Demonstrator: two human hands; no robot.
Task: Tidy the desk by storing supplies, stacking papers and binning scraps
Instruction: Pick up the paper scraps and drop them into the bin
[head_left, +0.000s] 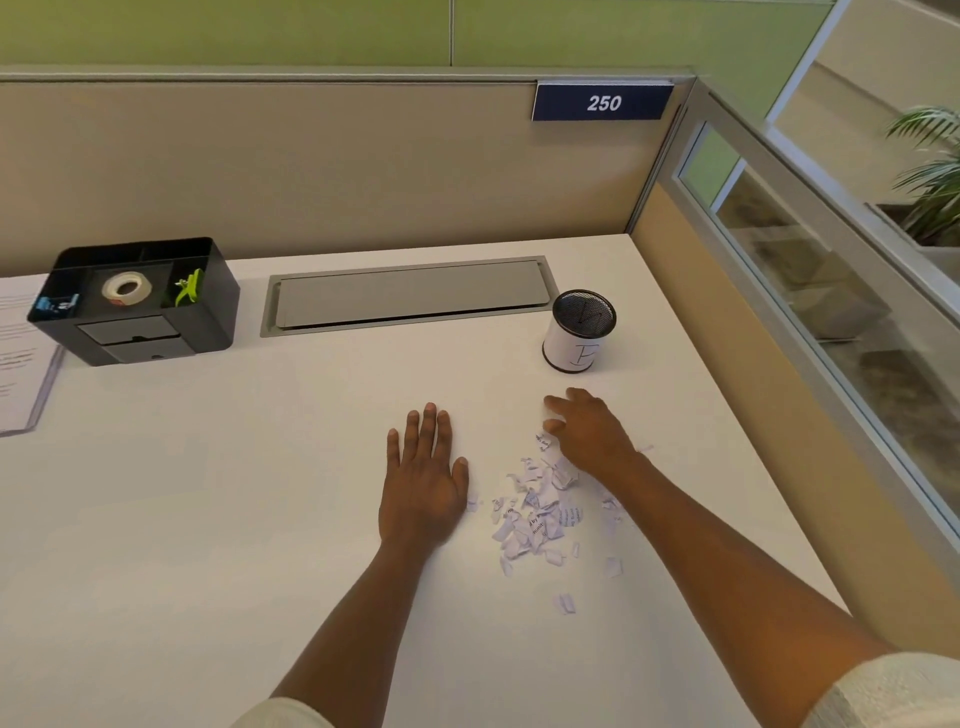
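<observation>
Scraps (540, 512): torn paper bits heaped on white desk (208, 519), between both hands, a few strays toward near edge.
R hand (587, 431): at far-right edge of heap, fingers curled over top bits, palm down; can't tell if it grips any.
L hand (423, 478): flat on desk, fingers spread, just left of heap; thumb near outermost scrap.
Bin (579, 332): small mesh cup w/ white wrap, upright, beyond R hand, apart from it.
Organizer (140, 301): black, far left; tape roll (126, 290), green clip (189, 291) inside.
Papers (21, 358): far-left edge, beside organizer.
</observation>
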